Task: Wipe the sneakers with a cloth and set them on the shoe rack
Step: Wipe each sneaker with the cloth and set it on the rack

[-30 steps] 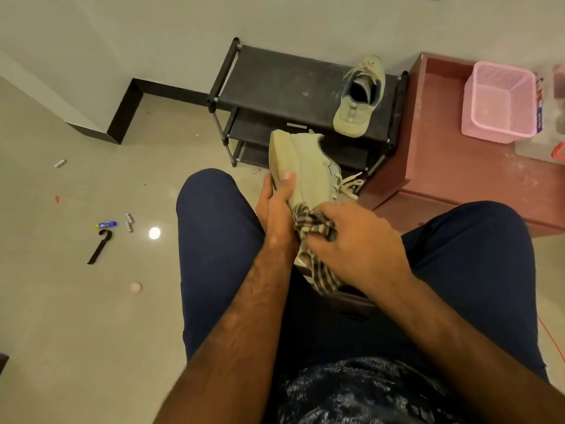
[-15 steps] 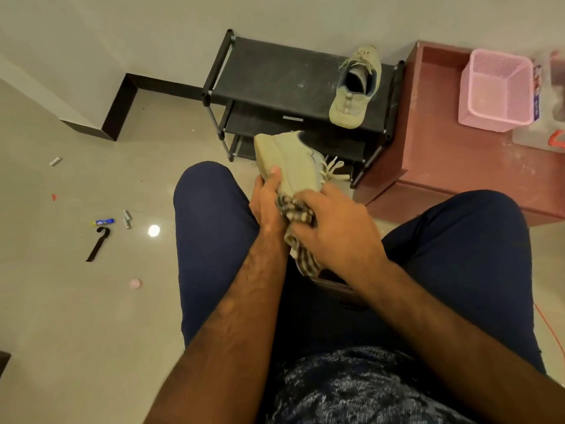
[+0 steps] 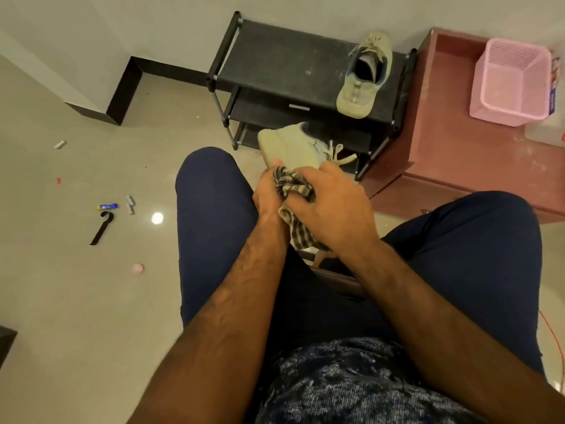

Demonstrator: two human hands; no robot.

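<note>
A pale olive sneaker (image 3: 293,146) is held between my knees, toe pointing away, sole edge to the left. My left hand (image 3: 266,197) grips its near end, thumb on the sole edge. My right hand (image 3: 331,206) holds a bunched checked cloth (image 3: 293,185) against the shoe's side; the cloth's tail hangs down under my palm. The matching sneaker (image 3: 365,78) stands on the right end of the black shoe rack's (image 3: 275,62) top shelf, heel toward me. The rear part of the held shoe is hidden by my hands.
A reddish-brown low cabinet (image 3: 443,154) stands right of the rack, with a pink basket (image 3: 513,84) on it. Small litter lies on the tiled floor at left: a blue tube (image 3: 107,206), a black strap (image 3: 102,228), batteries (image 3: 131,204). A wall corner with dark skirting (image 3: 125,90) is at the back left.
My right hand has slid the cloth forward along the shoe toward its toe. The shoe has tipped lower and further away, and my left thumb sits nearer its tip.
</note>
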